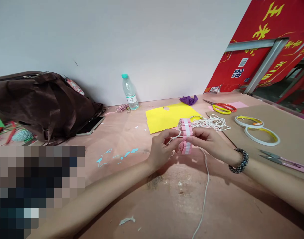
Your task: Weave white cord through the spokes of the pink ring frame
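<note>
A pink ring-shaped piece (187,127) with a white band around it is held upright between both hands above the table. My left hand (164,147) pinches white cord at the ring's left side, its fingertips touching the ring. My right hand (208,141), with a dark beaded bracelet on the wrist, grips the ring's right side between thumb and fingers. One strand of white cord (205,186) hangs from the ring and runs toward the table's near edge. Behind the right hand lies a tangled pile of white cord (215,122).
Yellow sheets (161,118), a purple scrap (189,100) and a bottle (130,93) lie or stand behind. Red-yellow scissors (223,108), tape rolls (262,136) and pink-handled scissors (288,162) are right. A brown bag (44,103) and phone (91,126) sit left.
</note>
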